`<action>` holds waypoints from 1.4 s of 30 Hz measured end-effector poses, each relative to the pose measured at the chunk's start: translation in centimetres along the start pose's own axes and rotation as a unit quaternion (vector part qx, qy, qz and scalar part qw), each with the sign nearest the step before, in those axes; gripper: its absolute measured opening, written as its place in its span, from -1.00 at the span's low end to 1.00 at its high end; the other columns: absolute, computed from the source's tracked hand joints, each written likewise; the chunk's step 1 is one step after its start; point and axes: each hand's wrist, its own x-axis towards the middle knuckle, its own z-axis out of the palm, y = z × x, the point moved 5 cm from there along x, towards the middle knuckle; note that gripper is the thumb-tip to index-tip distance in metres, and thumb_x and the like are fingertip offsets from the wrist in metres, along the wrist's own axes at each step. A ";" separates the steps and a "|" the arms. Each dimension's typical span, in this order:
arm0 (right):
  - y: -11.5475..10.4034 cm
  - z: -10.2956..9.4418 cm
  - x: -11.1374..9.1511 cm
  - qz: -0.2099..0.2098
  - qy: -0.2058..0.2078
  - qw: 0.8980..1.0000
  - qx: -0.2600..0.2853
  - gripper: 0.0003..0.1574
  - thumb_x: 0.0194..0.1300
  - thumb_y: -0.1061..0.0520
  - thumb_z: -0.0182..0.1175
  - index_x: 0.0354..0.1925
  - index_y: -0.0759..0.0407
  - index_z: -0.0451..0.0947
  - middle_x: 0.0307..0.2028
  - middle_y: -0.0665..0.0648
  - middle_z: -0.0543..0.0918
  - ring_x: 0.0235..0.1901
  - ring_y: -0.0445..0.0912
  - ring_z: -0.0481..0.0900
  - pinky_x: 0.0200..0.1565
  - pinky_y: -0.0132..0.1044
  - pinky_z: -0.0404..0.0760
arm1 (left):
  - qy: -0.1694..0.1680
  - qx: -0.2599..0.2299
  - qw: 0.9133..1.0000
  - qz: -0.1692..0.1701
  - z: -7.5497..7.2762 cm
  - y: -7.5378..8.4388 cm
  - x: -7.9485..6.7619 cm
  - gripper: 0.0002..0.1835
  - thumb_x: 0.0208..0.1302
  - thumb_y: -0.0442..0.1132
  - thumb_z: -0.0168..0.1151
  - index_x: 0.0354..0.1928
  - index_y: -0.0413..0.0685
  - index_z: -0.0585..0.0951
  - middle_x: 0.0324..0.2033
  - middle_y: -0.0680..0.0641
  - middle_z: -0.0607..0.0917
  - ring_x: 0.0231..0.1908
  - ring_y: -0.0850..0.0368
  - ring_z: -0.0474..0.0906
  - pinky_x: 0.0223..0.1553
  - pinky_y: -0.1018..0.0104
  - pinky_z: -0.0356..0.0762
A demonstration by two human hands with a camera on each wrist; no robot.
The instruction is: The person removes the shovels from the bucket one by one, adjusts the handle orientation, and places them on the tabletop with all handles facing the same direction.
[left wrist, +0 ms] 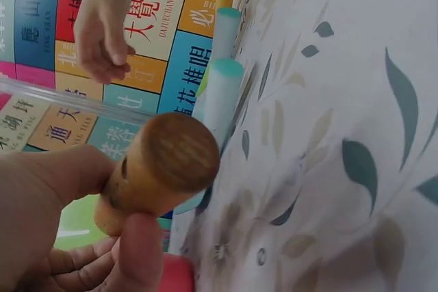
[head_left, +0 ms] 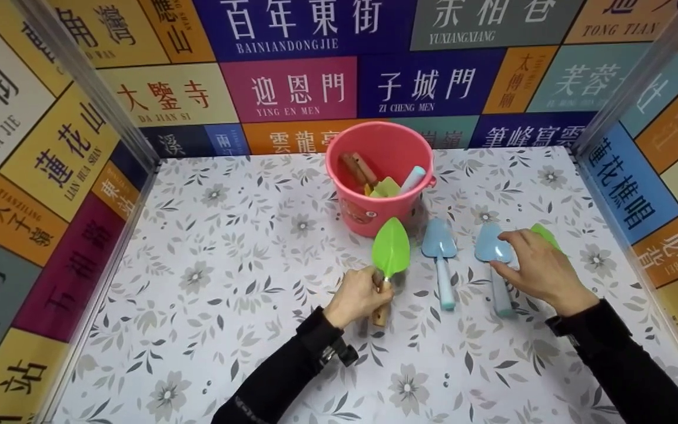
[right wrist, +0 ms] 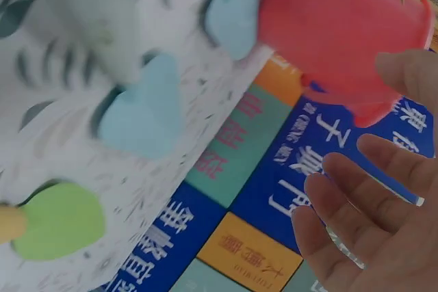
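Flower-patterned bench (head_left: pixel 274 247) before sign-printed walls (head_left: pixel 298 88): green trowel (head_left: pixel 391 247) held by its wooden handle (head_left: pixel 379 317).
Left hand (head_left: pixel 358 294) curls round that handle, the blade pointing toward the pink bucket (head_left: pixel 389 207); right hand (head_left: pixel 542 268), fingers loosely spread and gripping nothing, hangs by one of two blue trowels (head_left: pixel 486 241). Likely light and stiff, hardly fragile, the green trowel probably has a slick plastic blade; its rounded wood seems the surer hold.

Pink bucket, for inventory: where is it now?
In the head view, the pink bucket stands right of centre near the back wall, beyond the green trowel in the left grip.
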 end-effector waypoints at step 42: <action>2.0 2.6 -3.2 0.061 -0.087 0.993 -0.042 -0.41 0.15 0.09 0.45 0.03 0.40 0.51 -0.10 0.43 0.60 -0.18 0.33 0.59 -0.21 0.23 0.57 | -0.109 -0.121 0.959 -0.230 4.2 -3.6 1.1 -0.63 0.19 -0.08 0.51 -0.64 -0.04 0.58 -0.73 -0.01 0.66 -0.80 0.24 0.54 -0.72 0.37 0.55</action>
